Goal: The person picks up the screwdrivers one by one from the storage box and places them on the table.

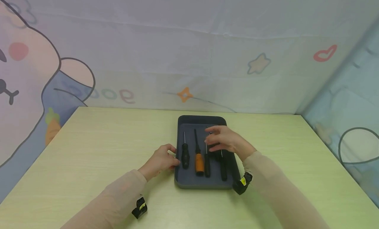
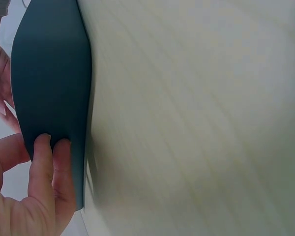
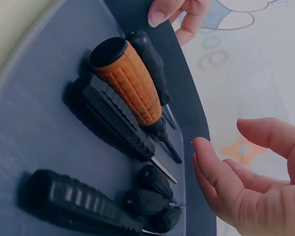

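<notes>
A dark grey tray (image 1: 189, 183) holds several screwdrivers. My left hand (image 1: 160, 160) grips its left wall, thumb over the rim and fingertips against the outer side. Over the tray's right half hovers my right hand (image 1: 226, 140), fingers loosely bent and holding nothing. Inside lie a black screwdriver (image 1: 185, 156) at the left, an orange-handled screwdriver (image 1: 199, 164), a black screwdriver (image 1: 207, 165) beside it, and another black screwdriver (image 1: 223, 169) farther right. The right wrist view also shows several short black handles (image 3: 146, 201) bunched together, mostly hidden by my right hand in the head view.
The tray stands on a pale wooden table (image 1: 118, 133). Behind the table's far edge hangs a printed cloth (image 1: 165, 51), and a bluish cloth (image 1: 352, 100) hangs along the right side.
</notes>
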`<act>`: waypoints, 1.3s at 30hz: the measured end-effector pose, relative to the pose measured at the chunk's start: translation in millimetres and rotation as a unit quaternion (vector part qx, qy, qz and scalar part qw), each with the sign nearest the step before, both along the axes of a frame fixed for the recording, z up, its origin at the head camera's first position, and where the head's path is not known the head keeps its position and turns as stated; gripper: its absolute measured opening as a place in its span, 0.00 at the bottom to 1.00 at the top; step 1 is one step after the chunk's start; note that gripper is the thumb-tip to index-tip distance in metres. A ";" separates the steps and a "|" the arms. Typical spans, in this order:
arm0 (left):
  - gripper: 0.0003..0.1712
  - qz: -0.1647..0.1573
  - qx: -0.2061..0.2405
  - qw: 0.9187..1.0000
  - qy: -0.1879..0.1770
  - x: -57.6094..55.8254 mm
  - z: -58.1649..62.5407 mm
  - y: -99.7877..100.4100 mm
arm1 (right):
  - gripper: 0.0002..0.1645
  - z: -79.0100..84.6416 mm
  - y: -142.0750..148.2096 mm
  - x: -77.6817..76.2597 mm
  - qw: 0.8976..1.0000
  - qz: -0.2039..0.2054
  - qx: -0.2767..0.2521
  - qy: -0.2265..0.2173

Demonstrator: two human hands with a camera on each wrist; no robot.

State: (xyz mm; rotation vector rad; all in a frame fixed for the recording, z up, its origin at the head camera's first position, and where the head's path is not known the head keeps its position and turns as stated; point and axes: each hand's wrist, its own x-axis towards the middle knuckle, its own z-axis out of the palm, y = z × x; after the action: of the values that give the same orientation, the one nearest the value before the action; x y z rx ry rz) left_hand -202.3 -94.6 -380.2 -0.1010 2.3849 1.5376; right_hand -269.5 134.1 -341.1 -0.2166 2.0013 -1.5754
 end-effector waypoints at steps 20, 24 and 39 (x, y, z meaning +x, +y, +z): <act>0.18 0.001 -0.005 1.000 -0.003 1.2 1.7 0.5 | 0.35 -10.4 -27.0 -5.2 0.998 -0.019 0.051 0.010; 0.18 0.002 -0.005 1.000 -0.004 1.4 2.4 0.8 | 0.35 -12.1 -30.9 -5.8 0.998 -0.024 0.062 0.005; 0.19 -0.004 0.001 1.000 0.003 0.8 -0.1 0.4 | 0.33 -16.6 -39.2 -6.9 0.994 -0.046 0.102 0.002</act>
State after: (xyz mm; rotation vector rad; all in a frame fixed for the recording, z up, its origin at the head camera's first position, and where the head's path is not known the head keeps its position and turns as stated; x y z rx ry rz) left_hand -201.5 -94.2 -380.3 -0.0877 2.3847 1.5395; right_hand -276.4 94.8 -357.6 -0.0487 2.1848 -1.4130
